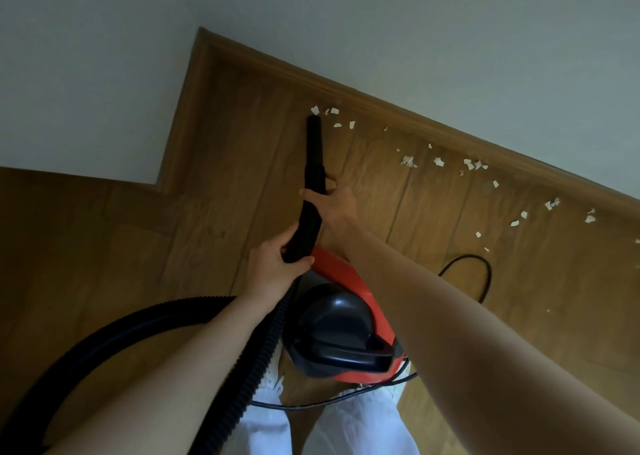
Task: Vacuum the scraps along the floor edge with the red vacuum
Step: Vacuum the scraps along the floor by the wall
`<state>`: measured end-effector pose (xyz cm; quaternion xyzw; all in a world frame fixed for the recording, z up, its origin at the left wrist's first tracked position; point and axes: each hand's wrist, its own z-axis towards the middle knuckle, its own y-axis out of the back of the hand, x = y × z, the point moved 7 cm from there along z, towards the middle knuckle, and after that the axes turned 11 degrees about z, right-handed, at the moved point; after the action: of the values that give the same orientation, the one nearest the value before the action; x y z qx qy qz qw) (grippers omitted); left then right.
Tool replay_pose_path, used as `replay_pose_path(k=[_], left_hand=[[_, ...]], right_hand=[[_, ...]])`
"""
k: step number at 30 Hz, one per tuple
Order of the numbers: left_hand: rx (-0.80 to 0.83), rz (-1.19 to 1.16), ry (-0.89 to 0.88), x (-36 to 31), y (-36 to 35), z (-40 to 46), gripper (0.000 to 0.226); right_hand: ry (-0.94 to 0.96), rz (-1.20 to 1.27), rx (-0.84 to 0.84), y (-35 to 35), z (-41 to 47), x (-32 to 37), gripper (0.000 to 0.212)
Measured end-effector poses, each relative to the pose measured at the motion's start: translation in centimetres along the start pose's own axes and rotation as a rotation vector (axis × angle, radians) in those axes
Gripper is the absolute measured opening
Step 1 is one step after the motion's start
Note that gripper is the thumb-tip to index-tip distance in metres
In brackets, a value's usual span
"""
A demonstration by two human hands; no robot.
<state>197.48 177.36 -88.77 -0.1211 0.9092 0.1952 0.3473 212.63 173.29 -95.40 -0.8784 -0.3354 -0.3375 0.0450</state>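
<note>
i've got both hands on the hose. my left hand [277,264] is wrapped around the ribbed hose [304,233] at about 7 o'clock from the nozzle, fingers curled round it, and my right hand [334,208] grips the smooth collar just above, thumb side over the tube. the black nozzle [314,143] points toward 12 o'clock, its tip just short of the baseboard [381,108]. whether the tip touches the floor i can't tell.

the scraps [408,161] lie in a loose line along the baseboard, starting right beside the nozzle tip at its 1 o'clock and trailing away toward 4 o'clock, out to the frame's right edge. the nearest cluster sits just beside the tip; the far ones are well apart from it.

the red vacuum [346,323] sits between my feet at 6 o'clock, its cord [485,274] looping out at 3 o'clock.

to do this well, i'd judge the tip should drop low and tilt so the mouth faces the skirting, then sweep slowly toward 4 o'clock, hugging the edge. light paper may skitter away if i rush or push air at it, so i'd come from above rather than shoving sideways. my left hand should feed slack, and i'd watch that the cord doesn't snag as the body gets pulled along.
</note>
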Motion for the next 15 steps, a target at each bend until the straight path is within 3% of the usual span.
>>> replay_pose_path(k=[7, 15], left_hand=[[0.031, 0.051, -0.042, -1.4, -2.1, 0.9, 0.067], [-0.044, 0.08, 0.06, 0.9, 2.3, -0.8, 0.052]], right_hand=[[-0.059, 0.023, 0.015, 4.4, 1.0, -0.5, 0.066], [-0.152, -0.061, 0.19, -2.6, 0.3, -0.4, 0.038]])
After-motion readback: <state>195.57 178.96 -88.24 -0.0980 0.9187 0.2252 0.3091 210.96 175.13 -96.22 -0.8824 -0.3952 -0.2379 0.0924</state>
